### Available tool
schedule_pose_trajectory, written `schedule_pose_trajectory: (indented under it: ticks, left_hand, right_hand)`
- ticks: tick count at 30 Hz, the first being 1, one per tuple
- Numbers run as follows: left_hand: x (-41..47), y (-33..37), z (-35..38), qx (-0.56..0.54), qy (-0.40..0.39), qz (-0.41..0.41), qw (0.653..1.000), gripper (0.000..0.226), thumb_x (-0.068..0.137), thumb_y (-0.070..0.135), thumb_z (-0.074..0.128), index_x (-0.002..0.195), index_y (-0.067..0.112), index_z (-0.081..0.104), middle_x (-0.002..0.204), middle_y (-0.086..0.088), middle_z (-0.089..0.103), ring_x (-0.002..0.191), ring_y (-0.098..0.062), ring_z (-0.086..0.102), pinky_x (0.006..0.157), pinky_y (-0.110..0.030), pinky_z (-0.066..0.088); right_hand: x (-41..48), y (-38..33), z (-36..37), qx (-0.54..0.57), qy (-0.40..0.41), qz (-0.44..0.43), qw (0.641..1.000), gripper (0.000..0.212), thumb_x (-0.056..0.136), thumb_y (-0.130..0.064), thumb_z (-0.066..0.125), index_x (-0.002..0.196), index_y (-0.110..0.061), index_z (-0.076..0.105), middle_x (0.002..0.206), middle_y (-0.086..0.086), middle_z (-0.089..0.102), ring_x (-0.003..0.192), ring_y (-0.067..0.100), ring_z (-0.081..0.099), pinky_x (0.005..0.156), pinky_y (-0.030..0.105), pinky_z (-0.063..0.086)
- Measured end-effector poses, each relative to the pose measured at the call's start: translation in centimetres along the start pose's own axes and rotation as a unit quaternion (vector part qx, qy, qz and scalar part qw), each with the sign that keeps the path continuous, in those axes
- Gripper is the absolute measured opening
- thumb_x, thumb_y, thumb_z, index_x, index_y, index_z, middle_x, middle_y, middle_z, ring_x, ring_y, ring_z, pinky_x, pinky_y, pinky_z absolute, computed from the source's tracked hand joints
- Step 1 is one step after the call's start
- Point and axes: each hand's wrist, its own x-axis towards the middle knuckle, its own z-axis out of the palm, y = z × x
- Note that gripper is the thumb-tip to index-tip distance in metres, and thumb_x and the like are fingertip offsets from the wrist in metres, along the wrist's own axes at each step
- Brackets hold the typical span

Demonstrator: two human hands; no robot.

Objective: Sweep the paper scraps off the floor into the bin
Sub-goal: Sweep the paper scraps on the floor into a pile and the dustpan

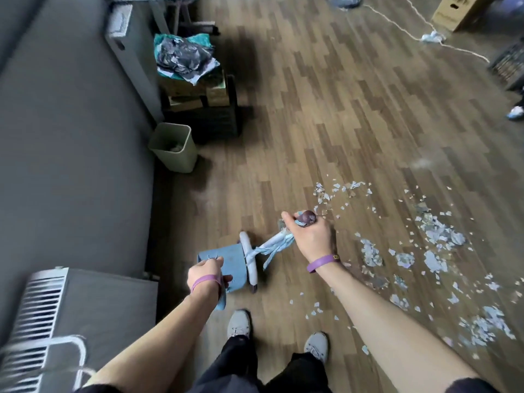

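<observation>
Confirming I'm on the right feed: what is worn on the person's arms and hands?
Bare forearms, no gloves. A purple wristband sits behind the left hand; another purple band, with a small yellow buckle, behind the right hand.

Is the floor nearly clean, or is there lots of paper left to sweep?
Barely started. The bin holds a little something, unclear what. The left hand holds the blue dustpan, which looks empty, and the right hand grips the broom. Lots of paper scraps lie spread over the floor on the right, waiting to be swept.
</observation>
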Motion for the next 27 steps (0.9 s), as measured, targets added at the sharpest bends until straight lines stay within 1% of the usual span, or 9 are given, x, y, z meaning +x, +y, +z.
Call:
schedule_pose_trajectory:
  ticks: [2,5,9,12,15,19,22,25,27]
  left_hand:
    - [2.4,0.9,-2.5,-0.005,0.011,-0.003,1.0,0.022,0.085,0.015,0.065,0.103,0.003,0.066,0.082,-0.017,0.065,0.03,-0.017,0.057,0.042,-0.023,0.046]
    - [5.2,1.4,-4.8,-0.015,0.01,-0.012,1.0,0.028,0.087,0.013,0.065,0.112,0.001,0.064,0.092,-0.019,0.063,0.033,-0.021,0.057,0.036,-0.02,0.045]
    - [6.1,1.3,-4.7,-0.013,-0.016,-0.025,0.999,0.035,0.089,0.01,0.063,0.123,0.005,0.057,0.093,-0.016,0.061,0.025,-0.014,0.05,0.048,-0.026,0.045]
    - [5.9,1.0,-2.3,-0.001,-0.045,-0.029,0.999,0.035,0.091,0.009,0.061,0.125,0.013,0.054,0.088,-0.012,0.061,0.028,-0.014,0.054,0.054,-0.029,0.044]
    - [5.5,0.5,1.8,0.026,-0.076,-0.042,0.996,0.022,0.091,0.01,0.061,0.111,0.016,0.054,0.098,-0.015,0.061,0.032,-0.017,0.058,0.053,-0.028,0.048]
    - [3.4,-0.7,10.1,0.062,-0.127,-0.039,0.989,0.005,0.092,0.007,0.059,0.093,0.01,0.054,0.083,-0.016,0.058,0.031,-0.019,0.058,0.048,-0.03,0.05]
    - [0.8,-1.8,17.4,0.112,-0.168,-0.031,0.979,0.016,0.091,0.006,0.059,0.079,0.014,0.052,0.086,-0.015,0.056,0.03,-0.019,0.057,0.037,-0.025,0.048]
    - [-2.5,-2.8,24.2,0.179,-0.218,-0.025,0.959,0.013,0.091,0.006,0.059,0.082,0.013,0.056,0.082,-0.01,0.056,0.031,-0.019,0.057,0.038,-0.021,0.045]
    - [-4.5,-3.2,28.2,0.216,-0.247,-0.018,0.945,0.007,0.091,0.005,0.058,0.094,0.011,0.059,0.082,-0.009,0.057,0.032,-0.019,0.058,0.037,-0.02,0.044]
  right_hand:
    - [-0.2,-0.7,2.9,0.032,-0.022,0.029,0.999,0.027,0.069,-0.052,0.074,0.054,-0.035,0.062,0.074,-0.002,0.074,0.077,0.02,0.068,0.075,0.031,0.054]
    - [-0.1,0.1,6.1,0.113,-0.045,0.082,0.989,0.029,0.058,-0.052,0.076,0.062,-0.025,0.068,0.068,-0.01,0.07,0.069,0.013,0.065,0.074,0.03,0.051]
    - [0.0,2.7,7.7,0.157,-0.053,0.118,0.979,0.011,0.071,-0.015,0.08,0.068,-0.012,0.069,0.068,-0.01,0.066,0.064,0.003,0.059,0.071,0.022,0.045]
    - [0.6,4.9,6.4,0.155,-0.047,0.139,0.977,0.009,0.073,-0.011,0.078,0.074,-0.006,0.07,0.073,-0.005,0.067,0.065,0.003,0.059,0.066,0.014,0.044]
    - [1.9,7.4,3.3,0.127,-0.026,0.151,0.98,0.014,0.072,-0.019,0.081,0.075,-0.01,0.071,0.072,-0.003,0.068,0.061,-0.001,0.057,0.059,0.008,0.042]
    - [4.5,11.1,-3.5,0.099,0.023,0.178,0.979,0.016,0.069,-0.031,0.082,0.073,-0.02,0.071,0.071,-0.002,0.07,0.066,0.012,0.061,0.062,0.022,0.045]
    - [7.0,13.6,-9.6,0.086,0.07,0.188,0.976,0.015,0.07,-0.032,0.082,0.073,-0.021,0.072,0.07,-0.002,0.069,0.065,0.015,0.06,0.06,0.022,0.043]
    - [9.1,16.3,-15.9,0.072,0.13,0.208,0.967,0.014,0.07,-0.033,0.081,0.074,-0.022,0.071,0.072,-0.003,0.07,0.07,0.016,0.062,0.063,0.023,0.043]
    - [10.3,18.1,-19.9,0.048,0.168,0.227,0.958,0.015,0.07,-0.037,0.078,0.074,-0.024,0.072,0.071,-0.003,0.069,0.07,0.019,0.062,0.064,0.026,0.046]
